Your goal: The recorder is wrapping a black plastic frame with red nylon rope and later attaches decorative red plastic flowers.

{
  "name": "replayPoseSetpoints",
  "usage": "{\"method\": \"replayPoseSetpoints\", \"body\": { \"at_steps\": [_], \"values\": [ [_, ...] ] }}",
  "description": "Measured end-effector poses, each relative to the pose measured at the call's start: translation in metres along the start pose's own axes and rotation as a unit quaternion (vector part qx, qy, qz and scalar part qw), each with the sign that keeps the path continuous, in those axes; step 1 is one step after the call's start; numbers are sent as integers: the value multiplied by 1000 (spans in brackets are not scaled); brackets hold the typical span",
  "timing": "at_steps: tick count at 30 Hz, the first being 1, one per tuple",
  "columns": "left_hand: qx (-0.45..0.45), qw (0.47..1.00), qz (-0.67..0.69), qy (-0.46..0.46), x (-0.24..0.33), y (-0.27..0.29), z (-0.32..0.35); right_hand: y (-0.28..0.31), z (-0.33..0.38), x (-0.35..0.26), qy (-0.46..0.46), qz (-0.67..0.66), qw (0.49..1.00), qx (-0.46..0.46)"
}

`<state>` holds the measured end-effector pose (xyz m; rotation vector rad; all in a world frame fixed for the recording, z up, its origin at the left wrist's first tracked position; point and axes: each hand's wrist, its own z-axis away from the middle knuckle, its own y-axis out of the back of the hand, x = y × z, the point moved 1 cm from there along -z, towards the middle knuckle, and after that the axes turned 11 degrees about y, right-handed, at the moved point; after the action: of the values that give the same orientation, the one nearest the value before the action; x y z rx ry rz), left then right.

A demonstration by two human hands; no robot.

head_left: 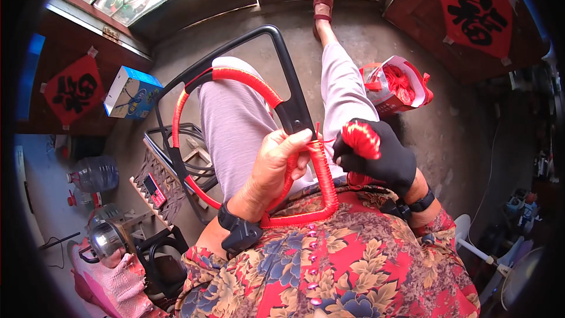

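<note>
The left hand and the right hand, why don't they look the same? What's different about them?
The left hand is bare, but the right hand wears a black glove. The left hand pinches at the red-wrapped part of the black frame, while the right hand holds a bundle of shiny red cord. Both have a black strap around the wrist.

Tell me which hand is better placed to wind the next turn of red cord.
Likely the right hand: it holds the red cord bundle, while the left hand pinches the partly wrapped frame.
</note>
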<state>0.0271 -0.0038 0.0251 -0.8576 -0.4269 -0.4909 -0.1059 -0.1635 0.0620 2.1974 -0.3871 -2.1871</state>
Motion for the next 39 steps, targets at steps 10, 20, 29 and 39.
{"method": "replayPoseSetpoints", "body": {
  "at_steps": [10, 20, 29, 39],
  "values": [
    [6, 1000, -22, 7, 2, -4, 1, -9, -19, 9, 54, 19, 992, 111],
    [23, 998, -58, 10, 3, -7, 2, 8, -62, -1, 109, 109, 985, -78],
    [33, 999, -40, 6, 7, -12, 4, 5, -31, 16, -168, -361, 917, -33],
    [41, 997, -60, 14, 8, -10, 1, 18, 15, 45, -61, -395, 904, 152]
  ]
}}
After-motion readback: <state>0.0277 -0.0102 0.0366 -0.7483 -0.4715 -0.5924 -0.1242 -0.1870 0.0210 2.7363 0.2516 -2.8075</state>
